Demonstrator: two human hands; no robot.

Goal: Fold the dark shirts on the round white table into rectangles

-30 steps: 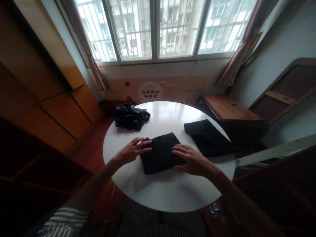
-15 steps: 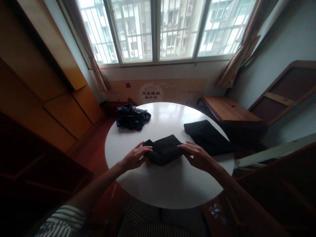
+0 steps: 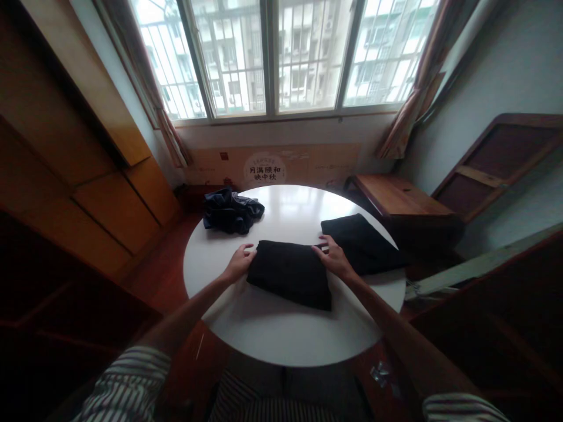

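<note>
A folded black garment [image 3: 290, 272] lies flat on the white round table [image 3: 285, 340] in front of me; its exact kind cannot be told. My left hand [image 3: 240, 262] is at its far left corner, fingers and thumb closed on the edge. At the far right corner, my right hand [image 3: 333, 256] grips the edge between thumb and fingers. Just right of that hand lies a second folded black garment [image 3: 363, 243], reaching to the table's right rim. A crumpled dark navy garment [image 3: 231, 212] sits in a heap at the back left.
Wooden cabinets [image 3: 114, 205] stand at the left. Beyond the table's far right side is a low wooden table [image 3: 404, 196], with a brown-framed panel [image 3: 497, 164] against the wall. A barred window [image 3: 303, 58] is ahead. Small shiny scraps [image 3: 382, 372] lie on the floor.
The black garment between my hands has come down from a raised, bent shape to lie flatter and wider on the table. Both hands have shifted toward its far corners.
</note>
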